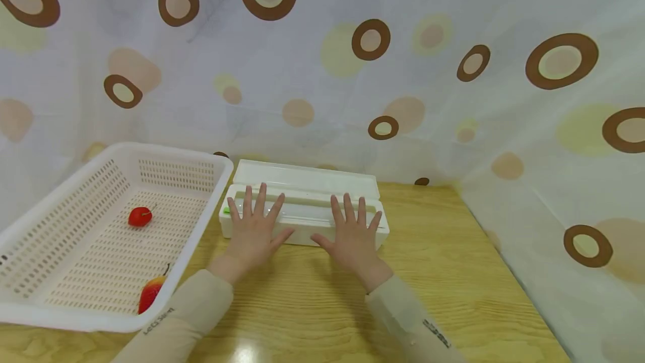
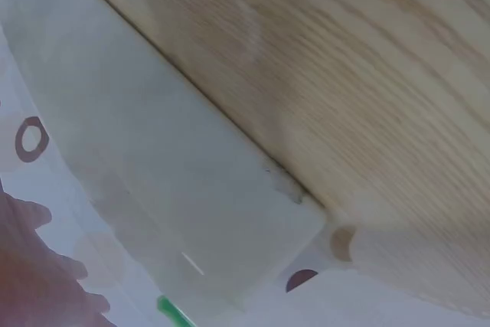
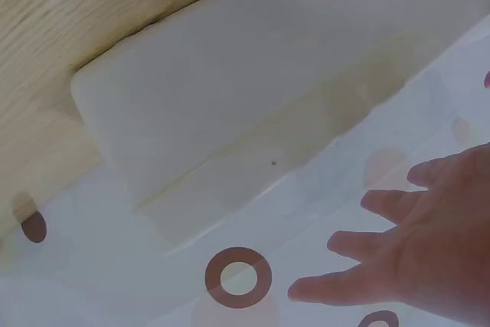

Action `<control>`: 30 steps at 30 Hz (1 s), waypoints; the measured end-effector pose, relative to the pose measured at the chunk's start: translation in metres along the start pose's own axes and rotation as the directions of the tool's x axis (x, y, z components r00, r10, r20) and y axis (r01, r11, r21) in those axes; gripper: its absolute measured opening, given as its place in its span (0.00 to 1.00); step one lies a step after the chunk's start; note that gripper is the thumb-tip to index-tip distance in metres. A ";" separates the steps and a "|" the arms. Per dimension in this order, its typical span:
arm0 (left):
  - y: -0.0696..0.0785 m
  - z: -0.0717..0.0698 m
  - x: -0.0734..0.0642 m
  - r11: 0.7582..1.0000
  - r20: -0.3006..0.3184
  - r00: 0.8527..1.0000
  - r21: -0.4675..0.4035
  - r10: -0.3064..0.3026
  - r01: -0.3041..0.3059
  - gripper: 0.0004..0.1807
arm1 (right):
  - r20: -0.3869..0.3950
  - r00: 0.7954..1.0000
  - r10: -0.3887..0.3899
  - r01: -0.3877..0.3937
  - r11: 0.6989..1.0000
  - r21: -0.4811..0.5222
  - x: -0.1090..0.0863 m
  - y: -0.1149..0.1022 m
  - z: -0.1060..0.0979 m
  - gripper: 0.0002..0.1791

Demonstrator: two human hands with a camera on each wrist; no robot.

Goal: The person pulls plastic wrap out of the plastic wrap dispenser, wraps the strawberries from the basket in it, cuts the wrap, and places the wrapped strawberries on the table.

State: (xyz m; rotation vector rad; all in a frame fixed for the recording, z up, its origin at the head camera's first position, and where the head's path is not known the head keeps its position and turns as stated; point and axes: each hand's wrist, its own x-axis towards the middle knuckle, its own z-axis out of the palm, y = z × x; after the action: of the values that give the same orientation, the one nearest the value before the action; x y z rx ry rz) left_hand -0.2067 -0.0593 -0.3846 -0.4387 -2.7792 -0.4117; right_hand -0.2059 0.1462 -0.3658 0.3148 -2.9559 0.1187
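A long white box (image 1: 304,234) lies crosswise on the table, its lid (image 1: 307,179) tipped up at the back. Clear film or a pale roll seems to lie inside, and a small green piece (image 1: 227,210) shows at the left end. My left hand (image 1: 252,237) is spread before the left half of the box, fingers straight. Over its right half, my right hand (image 1: 353,240) is spread the same way. Neither hand holds anything; whether they touch the box I cannot tell. Both wrist views show the box's plain side (image 2: 184,158) close up.
Left of the box stands a white plastic basket (image 1: 201,223) with a red cherry-like fruit (image 1: 140,217) and a red-yellow fruit (image 1: 151,294) inside. Wood-grain table (image 1: 443,268) extends to the right. A cloth (image 1: 312,71) with ring patterns hangs behind and along the right side.
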 end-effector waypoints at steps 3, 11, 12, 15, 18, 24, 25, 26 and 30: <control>-0.003 0.002 0.002 0.999 0.015 1.000 0.026 -0.020 0.020 0.37 | -0.009 1.000 -0.014 0.014 1.000 -0.028 0.003 0.014 0.000 0.45; -0.017 0.011 0.007 0.995 0.004 0.999 0.096 -0.040 0.040 0.28 | -0.015 0.999 -0.035 0.034 0.998 -0.057 0.007 0.055 -0.006 0.32; -0.019 0.012 0.007 0.995 -0.011 0.999 0.091 -0.033 0.034 0.27 | -0.022 0.999 -0.038 0.036 0.998 -0.058 0.008 0.060 -0.005 0.31; -0.023 0.015 0.006 0.997 -0.066 0.998 0.074 -0.014 0.019 0.20 | -0.047 0.997 -0.059 0.056 0.997 -0.061 0.010 0.071 -0.005 0.26; -0.027 0.017 0.004 0.999 -0.127 0.992 0.051 0.009 -0.002 0.15 | -0.056 0.995 -0.086 0.082 0.994 -0.065 0.010 0.075 -0.004 0.22; -0.026 0.016 0.004 0.999 -0.216 0.975 0.011 0.043 -0.041 0.09 | -0.063 0.989 -0.136 0.129 0.986 -0.108 0.009 0.080 -0.001 0.14; -0.026 0.015 0.005 0.999 -0.218 0.975 0.009 0.039 -0.038 0.09 | -0.067 0.988 -0.140 0.133 0.986 -0.103 0.009 0.081 0.000 0.14; -0.026 0.015 0.005 0.999 -0.218 0.975 0.004 0.033 -0.033 0.08 | -0.069 0.987 -0.142 0.135 0.986 -0.097 0.009 0.082 0.000 0.14; -0.025 0.013 0.009 1.000 -0.207 0.978 -0.018 0.011 -0.015 0.08 | -0.074 0.985 -0.155 0.151 0.987 -0.045 0.011 0.085 -0.001 0.13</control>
State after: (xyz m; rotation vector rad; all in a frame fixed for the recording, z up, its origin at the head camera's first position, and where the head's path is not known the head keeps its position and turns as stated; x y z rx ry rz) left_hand -0.2268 -0.0754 -0.3994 -0.3940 -2.5715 -0.4547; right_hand -0.2349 0.2270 -0.3683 0.5179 -2.8410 0.0514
